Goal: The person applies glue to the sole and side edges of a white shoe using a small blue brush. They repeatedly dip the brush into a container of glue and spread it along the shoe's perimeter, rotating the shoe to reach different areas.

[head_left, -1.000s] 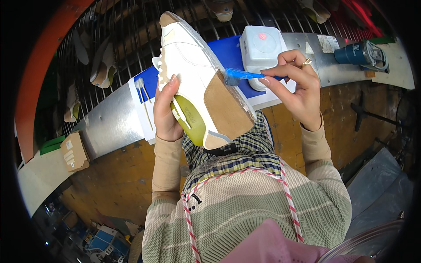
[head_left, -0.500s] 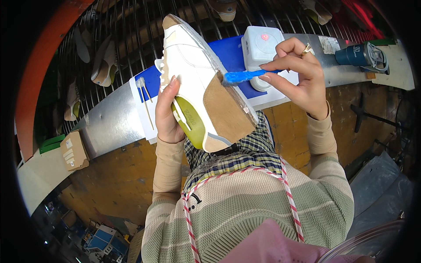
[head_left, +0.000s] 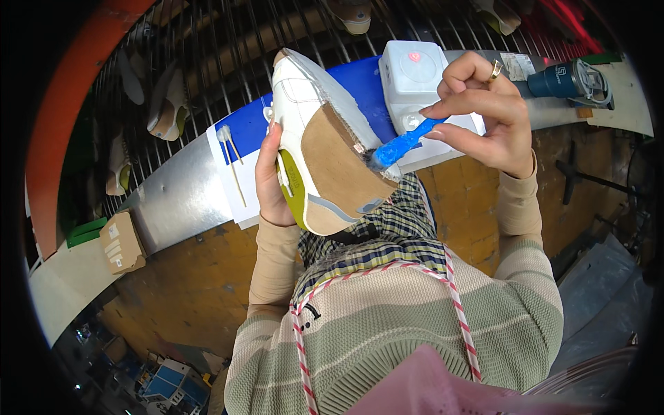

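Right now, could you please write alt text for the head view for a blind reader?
A left hand holds a white-and-tan shoe while the right hand holds a blue brush at its lower edge. Cotton swabs lie to the left; a white container stands beyond the brush.

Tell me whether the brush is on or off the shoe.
On: the blue brush touches the shoe with its bristle end.

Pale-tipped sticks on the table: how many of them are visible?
2: a longer one and, beside it, a shorter one, both left of the shoe. More may be hidden behind the left hand.
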Demonstrator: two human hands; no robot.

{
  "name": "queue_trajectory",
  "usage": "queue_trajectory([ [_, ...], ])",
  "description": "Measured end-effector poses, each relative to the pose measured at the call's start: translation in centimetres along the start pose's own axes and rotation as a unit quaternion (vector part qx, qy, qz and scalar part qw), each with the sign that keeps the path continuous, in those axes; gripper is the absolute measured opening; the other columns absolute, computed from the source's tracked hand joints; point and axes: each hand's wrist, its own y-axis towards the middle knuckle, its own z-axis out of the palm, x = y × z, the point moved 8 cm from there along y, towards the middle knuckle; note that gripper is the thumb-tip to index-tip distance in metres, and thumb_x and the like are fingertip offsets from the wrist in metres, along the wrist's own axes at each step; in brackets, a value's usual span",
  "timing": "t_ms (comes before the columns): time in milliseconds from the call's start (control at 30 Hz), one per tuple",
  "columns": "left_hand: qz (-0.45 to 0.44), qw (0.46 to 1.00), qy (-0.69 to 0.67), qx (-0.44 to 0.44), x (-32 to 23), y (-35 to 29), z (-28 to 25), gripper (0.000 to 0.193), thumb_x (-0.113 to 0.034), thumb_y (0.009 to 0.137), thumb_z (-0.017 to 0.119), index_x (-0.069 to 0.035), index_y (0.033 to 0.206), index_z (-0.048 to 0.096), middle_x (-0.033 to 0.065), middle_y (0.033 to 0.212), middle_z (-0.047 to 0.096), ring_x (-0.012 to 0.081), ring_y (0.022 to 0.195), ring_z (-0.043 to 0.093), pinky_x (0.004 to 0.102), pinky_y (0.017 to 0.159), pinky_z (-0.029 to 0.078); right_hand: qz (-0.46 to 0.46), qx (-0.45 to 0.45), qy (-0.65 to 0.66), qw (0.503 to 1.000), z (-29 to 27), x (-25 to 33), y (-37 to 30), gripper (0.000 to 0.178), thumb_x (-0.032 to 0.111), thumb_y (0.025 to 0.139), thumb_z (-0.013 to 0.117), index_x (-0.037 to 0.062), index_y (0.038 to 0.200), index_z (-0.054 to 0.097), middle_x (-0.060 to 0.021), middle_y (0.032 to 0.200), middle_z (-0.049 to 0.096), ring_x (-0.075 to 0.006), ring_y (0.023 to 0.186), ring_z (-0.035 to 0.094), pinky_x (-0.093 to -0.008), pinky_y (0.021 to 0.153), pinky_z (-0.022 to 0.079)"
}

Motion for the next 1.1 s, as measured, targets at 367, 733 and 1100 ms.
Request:
queue_trajectory([
  [367,-0.131,0.982,-0.126,0.056,4.0,-1.7,1.8,0.06,-0.05,0.102,0.045,-0.008,0.145,0.045,0.0178,0.135,0.058,0.0309,0.118,0.063,0.044,0.096,0.054,-0.088,0.082,-0.001,0.993,0.6,1.3,4.1,0.033,0.01,0.057,0.086,-0.0018,0.087,0.077,-0.0053,0.085,0.047,-0.0178,0.076,0.05,-0.031,0.065,0.042],
  [733,-0.275,0.889,-0.366,0.019,10.2,-4.0,-1.8,0.062,-0.047,0.1,0.047,-0.005,0.145,0.043,0.0205,0.137,0.051,0.0368,0.121,0.057,0.042,0.084,0.054,-0.149,0.151,0.131,0.968,2.8,2.2,8.2,0.024,0.006,0.069,0.087,0.0021,0.09,0.076,-0.0061,0.081,0.053,-0.021,0.071,0.053,-0.0318,0.06,0.041],
  [1100,-0.425,0.788,-0.43,0.115,11.9,-6.9,-0.9,0.069,-0.048,0.1,0.046,-0.007,0.153,0.029,0.0261,0.137,0.035,0.0441,0.119,0.049,0.0459,0.085,0.052,-0.195,0.211,0.22,0.932,5.4,3.1,9.5,0.023,0.004,0.072,0.085,0.0008,0.091,0.073,-0.0097,0.085,0.055,-0.0237,0.073,0.056,-0.033,0.061,0.044],
])
